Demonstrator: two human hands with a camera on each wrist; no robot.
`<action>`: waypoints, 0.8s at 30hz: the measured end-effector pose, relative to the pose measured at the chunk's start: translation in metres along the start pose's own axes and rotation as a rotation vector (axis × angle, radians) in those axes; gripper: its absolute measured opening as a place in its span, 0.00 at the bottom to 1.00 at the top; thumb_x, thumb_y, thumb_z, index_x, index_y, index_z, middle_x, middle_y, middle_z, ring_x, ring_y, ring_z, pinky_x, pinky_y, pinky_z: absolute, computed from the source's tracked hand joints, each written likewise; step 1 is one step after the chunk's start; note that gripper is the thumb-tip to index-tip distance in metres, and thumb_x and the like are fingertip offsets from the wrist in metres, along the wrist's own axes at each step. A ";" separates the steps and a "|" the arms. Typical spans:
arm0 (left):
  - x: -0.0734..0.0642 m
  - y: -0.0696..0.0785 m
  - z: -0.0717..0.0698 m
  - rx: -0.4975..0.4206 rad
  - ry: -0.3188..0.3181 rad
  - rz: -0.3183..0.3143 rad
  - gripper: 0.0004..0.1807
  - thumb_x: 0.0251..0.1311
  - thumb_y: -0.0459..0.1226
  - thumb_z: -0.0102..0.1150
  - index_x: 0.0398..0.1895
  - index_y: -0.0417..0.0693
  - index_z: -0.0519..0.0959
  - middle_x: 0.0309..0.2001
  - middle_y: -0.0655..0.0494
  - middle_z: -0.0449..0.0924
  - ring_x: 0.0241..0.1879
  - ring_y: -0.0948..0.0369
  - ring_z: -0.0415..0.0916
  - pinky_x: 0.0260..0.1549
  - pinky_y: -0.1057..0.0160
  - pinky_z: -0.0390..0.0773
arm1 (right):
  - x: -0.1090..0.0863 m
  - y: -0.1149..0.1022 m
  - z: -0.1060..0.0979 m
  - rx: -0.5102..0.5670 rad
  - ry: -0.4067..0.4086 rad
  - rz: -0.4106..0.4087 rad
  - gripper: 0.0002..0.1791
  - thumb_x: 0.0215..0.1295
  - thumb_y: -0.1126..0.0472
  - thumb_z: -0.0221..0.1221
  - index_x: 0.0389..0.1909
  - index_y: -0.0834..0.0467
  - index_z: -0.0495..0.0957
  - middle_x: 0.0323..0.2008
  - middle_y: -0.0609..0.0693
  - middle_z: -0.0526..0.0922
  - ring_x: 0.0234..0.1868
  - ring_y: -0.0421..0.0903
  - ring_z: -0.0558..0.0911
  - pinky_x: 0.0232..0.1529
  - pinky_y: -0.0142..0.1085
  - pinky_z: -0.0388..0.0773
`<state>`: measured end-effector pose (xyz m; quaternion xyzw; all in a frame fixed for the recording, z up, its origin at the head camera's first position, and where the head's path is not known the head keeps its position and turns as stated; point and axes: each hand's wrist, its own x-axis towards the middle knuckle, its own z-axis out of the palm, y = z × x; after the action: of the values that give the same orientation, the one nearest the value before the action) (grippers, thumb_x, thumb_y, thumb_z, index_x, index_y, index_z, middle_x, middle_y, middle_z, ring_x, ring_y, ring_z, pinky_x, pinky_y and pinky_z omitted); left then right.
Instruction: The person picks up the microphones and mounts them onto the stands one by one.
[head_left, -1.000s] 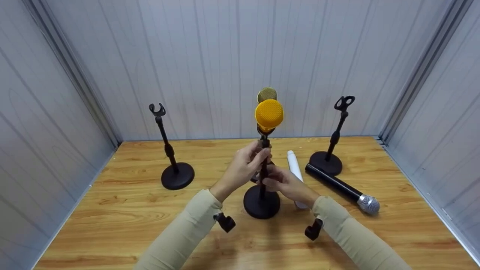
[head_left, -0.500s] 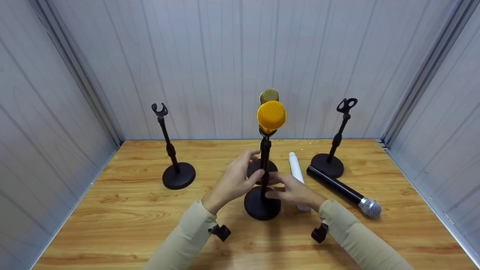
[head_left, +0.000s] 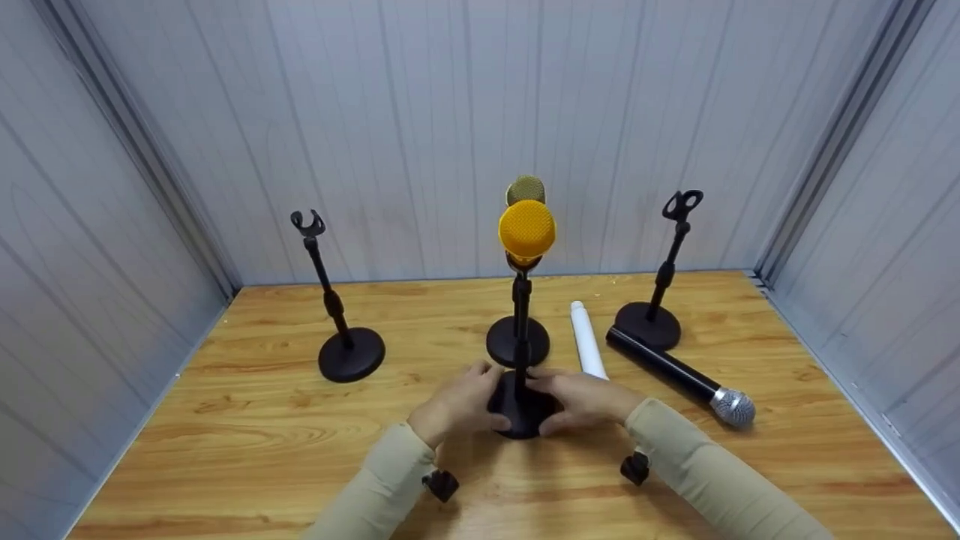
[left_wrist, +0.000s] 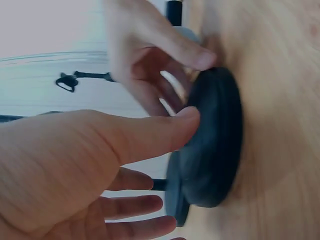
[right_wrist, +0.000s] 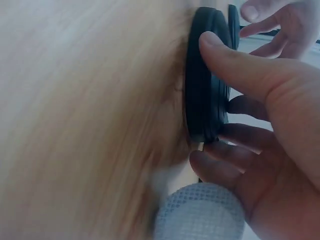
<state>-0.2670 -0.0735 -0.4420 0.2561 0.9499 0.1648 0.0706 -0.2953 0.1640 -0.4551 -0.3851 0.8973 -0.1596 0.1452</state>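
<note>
A black microphone stand [head_left: 522, 330] stands upright on the table, holding a yellow-headed microphone [head_left: 527, 229] at its top. Both hands are low at its round base [left_wrist: 212, 140]. My left hand [head_left: 465, 401] is on the base's left side, its thumb tip against the base and its other fingers spread loosely behind. On the right side, my right hand [head_left: 589, 397] holds the base's edge between thumb and bent fingers, as the right wrist view shows [right_wrist: 270, 115]. Directly behind, a second stand [head_left: 498, 341] bears a gold-headed microphone [head_left: 526, 188].
An unloaded stand [head_left: 352, 354] is at left, and another [head_left: 646, 324] is at back right. A black microphone with a silver head [head_left: 667, 366] lies by the right stand. Beside it lies a white cylindrical handle [head_left: 586, 337], partly hidden by my right hand. Walls [head_left: 420, 135] enclose the wooden table [head_left: 262, 420].
Both hands have let go of the stand's pole and slid down to its base, one on each side. The stand and microphones keep their places.
</note>
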 end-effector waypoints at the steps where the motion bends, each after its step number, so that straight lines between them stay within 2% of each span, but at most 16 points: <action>1: 0.002 0.000 0.002 0.007 -0.011 -0.001 0.44 0.59 0.48 0.73 0.74 0.41 0.65 0.64 0.41 0.70 0.61 0.46 0.72 0.58 0.49 0.75 | 0.001 -0.002 0.000 -0.021 -0.002 0.010 0.41 0.63 0.49 0.71 0.70 0.67 0.69 0.74 0.65 0.62 0.69 0.61 0.70 0.67 0.50 0.68; 6: 0.010 -0.002 0.007 -0.030 -0.048 -0.018 0.38 0.55 0.47 0.77 0.67 0.42 0.74 0.60 0.42 0.73 0.56 0.49 0.76 0.57 0.52 0.76 | 0.006 -0.009 -0.005 -0.087 0.005 0.016 0.38 0.58 0.52 0.75 0.65 0.67 0.75 0.70 0.67 0.68 0.66 0.62 0.73 0.66 0.50 0.70; 10: 0.012 -0.004 0.006 -0.053 -0.049 -0.024 0.33 0.53 0.45 0.79 0.61 0.43 0.80 0.55 0.45 0.75 0.52 0.51 0.78 0.55 0.53 0.77 | 0.013 -0.013 -0.008 -0.114 0.013 -0.017 0.33 0.54 0.54 0.77 0.59 0.63 0.80 0.66 0.62 0.74 0.63 0.58 0.77 0.64 0.48 0.72; 16: 0.009 -0.006 0.005 -0.052 -0.044 -0.017 0.32 0.53 0.44 0.79 0.60 0.44 0.81 0.52 0.47 0.76 0.50 0.52 0.78 0.54 0.53 0.77 | 0.019 -0.015 -0.008 -0.102 0.037 -0.050 0.32 0.48 0.56 0.79 0.56 0.61 0.82 0.63 0.54 0.79 0.61 0.53 0.78 0.63 0.46 0.73; 24: 0.011 -0.001 0.005 -0.071 -0.069 -0.032 0.33 0.53 0.44 0.78 0.62 0.43 0.79 0.56 0.46 0.76 0.54 0.52 0.78 0.57 0.54 0.76 | 0.016 -0.010 -0.006 -0.079 0.068 -0.016 0.32 0.45 0.55 0.81 0.53 0.62 0.84 0.58 0.52 0.81 0.59 0.51 0.79 0.61 0.46 0.75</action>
<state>-0.2757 -0.0670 -0.4479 0.2438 0.9444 0.1883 0.1150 -0.3017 0.1469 -0.4479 -0.3919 0.9043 -0.1380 0.0979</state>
